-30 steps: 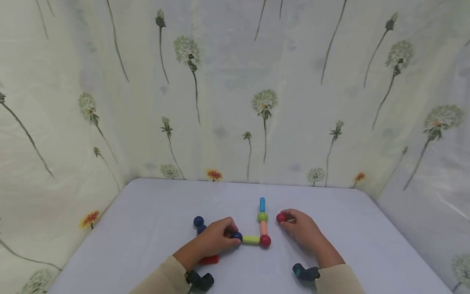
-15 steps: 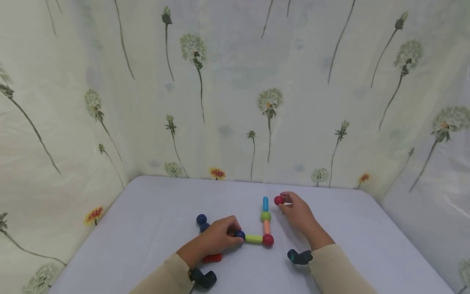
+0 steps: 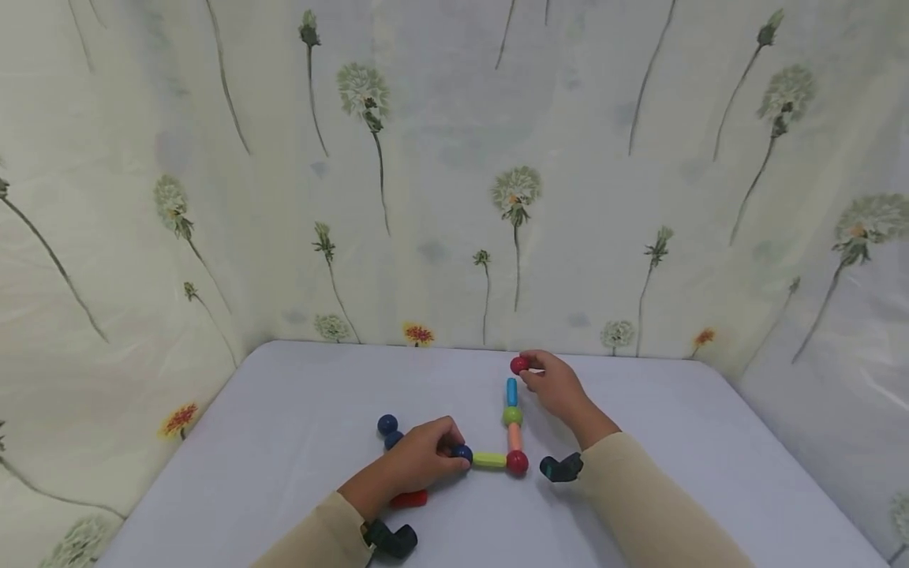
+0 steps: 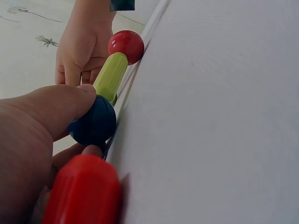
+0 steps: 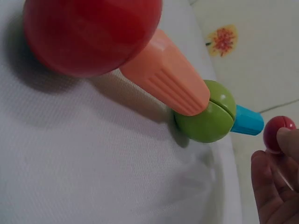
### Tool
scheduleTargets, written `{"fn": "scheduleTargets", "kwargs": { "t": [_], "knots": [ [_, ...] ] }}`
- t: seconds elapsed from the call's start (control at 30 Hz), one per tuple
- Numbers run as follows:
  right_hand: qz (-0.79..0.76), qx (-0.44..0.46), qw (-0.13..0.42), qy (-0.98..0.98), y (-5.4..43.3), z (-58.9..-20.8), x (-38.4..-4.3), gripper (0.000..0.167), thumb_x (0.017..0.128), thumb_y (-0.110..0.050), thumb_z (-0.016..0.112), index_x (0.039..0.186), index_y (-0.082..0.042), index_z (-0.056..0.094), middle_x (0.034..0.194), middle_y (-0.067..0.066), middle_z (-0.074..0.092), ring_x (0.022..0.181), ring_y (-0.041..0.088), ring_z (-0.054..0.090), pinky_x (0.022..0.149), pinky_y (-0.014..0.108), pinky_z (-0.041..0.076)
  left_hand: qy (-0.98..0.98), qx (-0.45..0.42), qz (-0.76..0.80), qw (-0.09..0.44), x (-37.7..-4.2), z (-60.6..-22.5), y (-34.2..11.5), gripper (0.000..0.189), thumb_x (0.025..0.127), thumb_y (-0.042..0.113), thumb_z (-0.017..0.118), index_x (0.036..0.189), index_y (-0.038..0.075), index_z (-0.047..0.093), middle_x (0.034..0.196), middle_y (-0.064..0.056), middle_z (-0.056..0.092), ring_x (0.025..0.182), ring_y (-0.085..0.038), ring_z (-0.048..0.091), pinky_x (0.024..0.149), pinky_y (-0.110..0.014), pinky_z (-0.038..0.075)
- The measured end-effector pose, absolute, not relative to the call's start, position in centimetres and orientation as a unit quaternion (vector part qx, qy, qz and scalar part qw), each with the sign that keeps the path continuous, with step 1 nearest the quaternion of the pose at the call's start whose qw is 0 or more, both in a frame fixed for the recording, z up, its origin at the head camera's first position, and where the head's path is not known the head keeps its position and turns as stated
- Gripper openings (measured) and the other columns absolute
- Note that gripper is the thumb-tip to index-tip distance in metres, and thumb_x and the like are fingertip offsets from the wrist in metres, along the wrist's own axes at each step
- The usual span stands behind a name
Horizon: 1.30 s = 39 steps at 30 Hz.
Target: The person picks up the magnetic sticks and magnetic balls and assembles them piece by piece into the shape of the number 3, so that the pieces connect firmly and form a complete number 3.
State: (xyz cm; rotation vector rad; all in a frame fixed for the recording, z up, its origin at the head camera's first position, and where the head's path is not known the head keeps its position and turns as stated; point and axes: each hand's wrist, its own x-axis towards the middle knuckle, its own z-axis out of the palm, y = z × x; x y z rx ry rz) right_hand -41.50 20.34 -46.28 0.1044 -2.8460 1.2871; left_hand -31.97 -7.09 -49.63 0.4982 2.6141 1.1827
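In the head view my left hand (image 3: 419,457) grips a dark blue ball (image 3: 463,454) between thumb and fingers. From that ball a yellow-green rod (image 3: 490,460) runs right to a red ball (image 3: 517,462). A peach rod (image 3: 514,436), a green ball (image 3: 513,416) and a light blue rod (image 3: 511,391) continue away from me in line. My right hand (image 3: 561,386) pinches a second red ball (image 5: 275,134) just past the light blue rod's far end. A small gap shows between that ball and the rod in the right wrist view.
Two more dark blue balls (image 3: 387,425) lie left of my left hand. Close by my left wrist is a red rod (image 3: 409,498), partly hidden by the arm. The white table (image 3: 298,394) ends at a flower-print curtain (image 3: 433,197) behind it.
My right hand has carried its red ball away from me and leftward, from beside the green ball to beyond the light blue rod's tip. My left hand has stayed on the dark blue ball.
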Motion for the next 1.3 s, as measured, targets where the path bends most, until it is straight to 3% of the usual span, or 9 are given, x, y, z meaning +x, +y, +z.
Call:
{"fn": "scheduleTargets", "kwargs": {
  "t": [0.23, 0.6, 1.0, 1.3],
  "knots": [
    [0.432, 0.030, -0.018, -0.901, 19.6, -47.6, -42.4, 0.046, 0.107, -0.023, 0.062, 0.152, -0.016, 0.052, 0.147, 0.011, 0.060, 0.126, 0.027, 0.062, 0.099, 0.040, 0.057, 0.887, 0.177, 0.412, 0.113, -31.9, -49.7, -7.3, 0.027, 0.090, 0.032, 0.084, 0.106, 0.028, 0.063, 0.099, 0.011, 0.066, 0.091, -0.011, 0.060, 0.084, -0.033, 0.052],
    [0.422, 0.050, -0.054, -0.904, 20.3, -48.8, -42.9, 0.046, 0.110, -0.021, 0.055, 0.156, -0.017, 0.050, 0.153, 0.014, 0.055, 0.133, 0.030, 0.059, 0.107, 0.045, 0.052, 0.888, 0.185, 0.408, 0.106, -32.2, -49.8, -7.5, 0.026, 0.091, 0.034, 0.083, 0.106, 0.029, 0.063, 0.098, 0.013, 0.066, 0.090, -0.008, 0.061, 0.083, -0.030, 0.052],
    [0.430, 0.027, -0.093, -0.897, 21.8, -49.6, -43.2, 0.040, 0.106, -0.033, 0.061, 0.146, -0.037, 0.060, 0.154, 0.004, 0.054, 0.145, 0.033, 0.044, 0.117, 0.061, 0.037, 0.887, 0.192, 0.405, 0.112, -32.1, -49.4, -7.3, 0.028, 0.089, 0.033, 0.086, 0.104, 0.028, 0.063, 0.098, 0.013, 0.066, 0.088, -0.008, 0.060, 0.081, -0.029, 0.052],
    [0.440, 0.027, -0.079, -0.894, 21.7, -49.9, -42.5, 0.039, 0.105, -0.027, 0.063, 0.143, -0.029, 0.064, 0.151, 0.006, 0.059, 0.149, 0.036, 0.042, 0.119, 0.062, 0.034, 0.880, 0.192, 0.412, 0.137, -31.8, -49.3, -7.2, 0.034, 0.089, 0.031, 0.086, 0.112, 0.025, 0.062, 0.098, 0.011, 0.066, 0.088, -0.009, 0.061, 0.082, -0.031, 0.054]
  ]
}}
